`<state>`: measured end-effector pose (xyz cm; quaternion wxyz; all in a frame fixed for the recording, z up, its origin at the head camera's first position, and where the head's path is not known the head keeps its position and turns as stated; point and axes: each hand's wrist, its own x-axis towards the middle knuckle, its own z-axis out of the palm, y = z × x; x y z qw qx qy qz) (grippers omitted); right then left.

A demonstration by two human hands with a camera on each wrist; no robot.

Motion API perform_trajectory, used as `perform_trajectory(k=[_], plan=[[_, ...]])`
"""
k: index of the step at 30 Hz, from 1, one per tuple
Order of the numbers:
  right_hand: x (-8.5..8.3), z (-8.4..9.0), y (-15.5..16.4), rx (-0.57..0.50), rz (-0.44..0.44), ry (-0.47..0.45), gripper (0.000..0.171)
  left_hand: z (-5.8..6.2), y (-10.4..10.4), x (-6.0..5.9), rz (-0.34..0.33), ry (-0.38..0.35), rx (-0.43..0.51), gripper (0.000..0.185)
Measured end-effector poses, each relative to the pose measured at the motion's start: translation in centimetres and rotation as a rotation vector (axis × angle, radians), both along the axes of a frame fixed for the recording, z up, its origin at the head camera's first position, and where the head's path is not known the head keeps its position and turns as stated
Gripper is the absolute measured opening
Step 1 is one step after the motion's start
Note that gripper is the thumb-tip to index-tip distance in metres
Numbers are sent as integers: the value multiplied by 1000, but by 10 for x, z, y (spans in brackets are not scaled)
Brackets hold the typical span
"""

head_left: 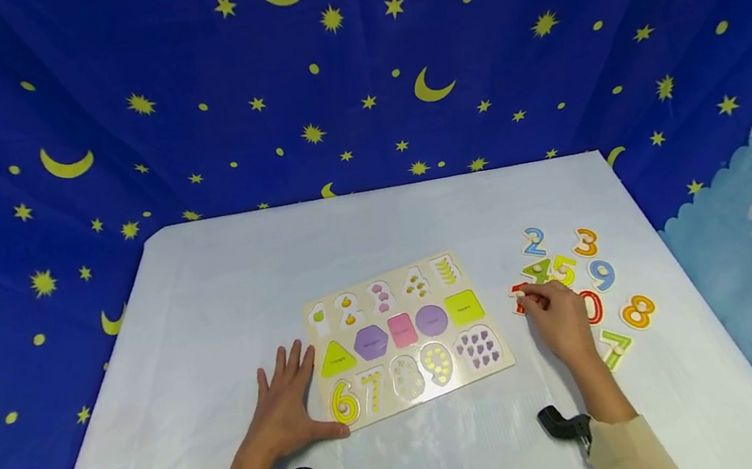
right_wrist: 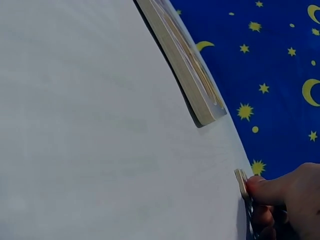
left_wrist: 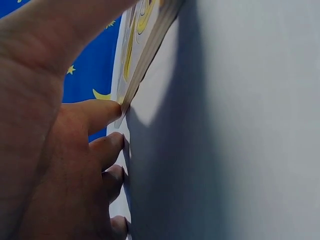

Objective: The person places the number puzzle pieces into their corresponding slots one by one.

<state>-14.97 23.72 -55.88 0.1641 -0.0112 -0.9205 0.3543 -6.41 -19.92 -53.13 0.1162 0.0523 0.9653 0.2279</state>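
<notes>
A wooden number puzzle board (head_left: 458,380) lies on the table, slightly turned. My left hand (head_left: 282,413) rests at its left side with straight, spread fingers, the thumb along the lower left corner. The yellow number 6 (head_left: 346,410) sits in its recess there. To the right of the board, my right hand (head_left: 560,316) pinches the red number 1 piece (head_left: 517,304) between thumb and fingers, partly covering it. In the right wrist view the thumb presses the face of the wooden piece (right_wrist: 241,182), which stands close over the table.
Around my right hand lie loose number pieces: a blue 2 (head_left: 534,242), orange 3 (head_left: 586,242), green 4 (head_left: 537,271), yellow 5 (head_left: 563,270), blue 9 (head_left: 602,275), red 0 (head_left: 593,307), orange 8 (head_left: 638,313) and green 7 (head_left: 616,348). A starry blue cloth (head_left: 353,41) hangs behind the white table (head_left: 208,294).
</notes>
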Motion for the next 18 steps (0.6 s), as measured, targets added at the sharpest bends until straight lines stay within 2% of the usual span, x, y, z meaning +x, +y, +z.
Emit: perform_trajectory(k=[10,18], plan=[[5,7,-2,-26,10,-76,19,0,0,0,5,-6,-1,138],[6,14,-8,-44,32,-90,20,0,0,-1,4,-8,-8,137]])
